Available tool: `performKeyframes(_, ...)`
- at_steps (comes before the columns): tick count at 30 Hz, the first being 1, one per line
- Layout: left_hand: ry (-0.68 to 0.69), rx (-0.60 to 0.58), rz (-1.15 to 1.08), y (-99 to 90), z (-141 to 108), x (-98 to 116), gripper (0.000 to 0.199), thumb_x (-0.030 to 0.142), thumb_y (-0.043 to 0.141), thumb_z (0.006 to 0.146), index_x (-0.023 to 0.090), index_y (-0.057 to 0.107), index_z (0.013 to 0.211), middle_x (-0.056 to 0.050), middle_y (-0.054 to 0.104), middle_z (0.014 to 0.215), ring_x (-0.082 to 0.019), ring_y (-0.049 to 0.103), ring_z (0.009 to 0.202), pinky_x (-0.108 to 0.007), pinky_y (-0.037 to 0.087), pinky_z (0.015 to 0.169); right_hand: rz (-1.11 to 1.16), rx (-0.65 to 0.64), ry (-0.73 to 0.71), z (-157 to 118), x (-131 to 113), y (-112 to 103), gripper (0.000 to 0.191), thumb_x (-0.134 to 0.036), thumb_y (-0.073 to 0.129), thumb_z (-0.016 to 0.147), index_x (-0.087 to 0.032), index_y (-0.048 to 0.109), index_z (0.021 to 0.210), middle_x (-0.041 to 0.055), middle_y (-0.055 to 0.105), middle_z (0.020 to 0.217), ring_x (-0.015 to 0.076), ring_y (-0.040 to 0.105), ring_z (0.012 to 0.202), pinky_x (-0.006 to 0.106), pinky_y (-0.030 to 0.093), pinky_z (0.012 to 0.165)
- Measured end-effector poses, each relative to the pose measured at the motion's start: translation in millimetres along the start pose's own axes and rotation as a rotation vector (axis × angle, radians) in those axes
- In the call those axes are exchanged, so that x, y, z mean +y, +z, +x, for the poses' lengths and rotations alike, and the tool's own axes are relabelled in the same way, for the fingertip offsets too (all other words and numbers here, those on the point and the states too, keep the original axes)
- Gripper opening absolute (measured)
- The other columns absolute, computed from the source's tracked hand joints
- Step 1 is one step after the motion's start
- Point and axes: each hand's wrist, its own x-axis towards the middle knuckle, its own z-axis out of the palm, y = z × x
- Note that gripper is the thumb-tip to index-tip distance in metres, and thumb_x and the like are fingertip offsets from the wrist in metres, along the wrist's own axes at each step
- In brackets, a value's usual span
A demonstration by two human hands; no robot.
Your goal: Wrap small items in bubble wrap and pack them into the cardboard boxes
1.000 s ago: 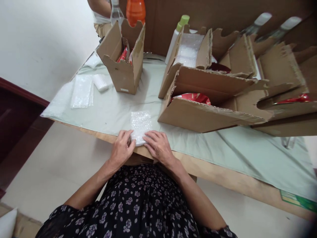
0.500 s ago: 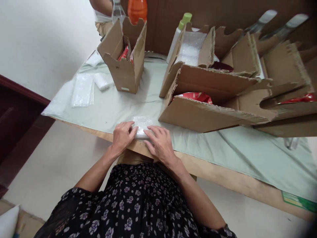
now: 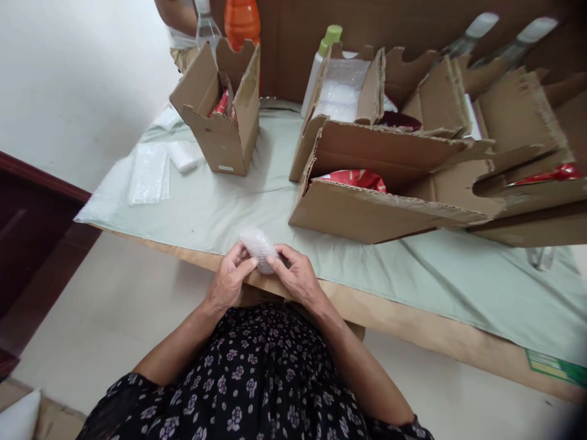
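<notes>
A small bubble-wrap bundle (image 3: 259,245) is held between both hands just above the table's front edge. My left hand (image 3: 230,275) pinches its left side between thumb and fingers. On the right side, my right hand (image 3: 296,275) grips it with the thumb on top and the fingers partly behind. Whatever is inside the wrap cannot be made out. Farther left on the green cloth (image 3: 229,208) lie flat bubble-wrap pieces (image 3: 150,173) and a small wrapped roll (image 3: 182,156).
One open cardboard box (image 3: 224,140) stands beyond the hands; several more (image 3: 380,214) fill the right, some with red packets (image 3: 358,178). Bottles, including an orange one (image 3: 242,24), stand at the back. A person's arm (image 3: 177,15) shows at top left.
The bubble wrap has gone from lying flat on the table under my fingers to being a bundle raised in both hands. Both hands have closed on it.
</notes>
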Motion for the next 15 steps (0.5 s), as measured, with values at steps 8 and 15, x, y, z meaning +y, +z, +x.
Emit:
performKeyframes(8,0.219,-0.171,0.601,16.3,-4.4,7.8,0.033,0.016,0.062,0.086,0.021,0.071,0.117,-0.005,0.078,0.112,-0.021,0.073,0.105,-0.032,0.057,0.095,0.070,-0.092,-0.021,-21.7,-12.7,-48.1,0.083,-0.059,0.075,0.084,-0.023,0.048,0.154,0.0142,0.062,0.146,0.0272,0.064,0.121,0.041,0.054,0.099)
performKeyframes(15,0.549,-0.287,0.820,35.7,2.6,22.7,0.038,0.018,0.063,0.090,0.021,0.060,0.127,-0.009,0.074,0.120,-0.022,0.072,0.111,-0.036,0.060,0.097,-0.249,-0.125,-0.002,-40.0,-43.9,-102.8,0.015,-0.035,0.067,0.093,-0.022,0.074,0.095,0.0024,0.076,0.088,0.0181,0.067,0.080,0.028,0.052,0.072)
